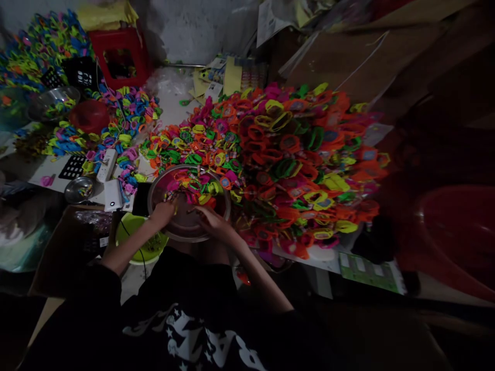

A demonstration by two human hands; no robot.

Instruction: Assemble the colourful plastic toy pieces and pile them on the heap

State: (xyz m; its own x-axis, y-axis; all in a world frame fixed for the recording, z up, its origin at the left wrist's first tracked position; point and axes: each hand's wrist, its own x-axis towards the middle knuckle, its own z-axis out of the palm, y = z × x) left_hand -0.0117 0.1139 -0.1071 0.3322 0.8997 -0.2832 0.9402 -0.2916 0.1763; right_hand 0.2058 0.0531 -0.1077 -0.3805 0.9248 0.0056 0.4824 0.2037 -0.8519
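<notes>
A round metal bowl (pixel 189 238) sits at the table's front edge, partly filled with colourful plastic toy watches (pixel 203 188) in pink, orange, green and yellow. My left hand (pixel 164 213) is over the bowl's left side, fingers closed beside the watches; what they hold is too dark and small to make out. Over the right side of the bowl, my right hand (pixel 213 222) reaches inward with fingers stretched out and thumb apart. Nothing clear shows between them. Right behind the bowl rises a large heap of similar watches (pixel 297 154).
A yellow-green basin (pixel 133 234) is below the table edge, left of the bowl. A white power strip (pixel 107 165), a white box-shaped device (pixel 113 195) and a small metal bowl (pixel 79 190) stand left. A red stool (pixel 119 56) is behind; a large red tub (pixel 460 232) is right.
</notes>
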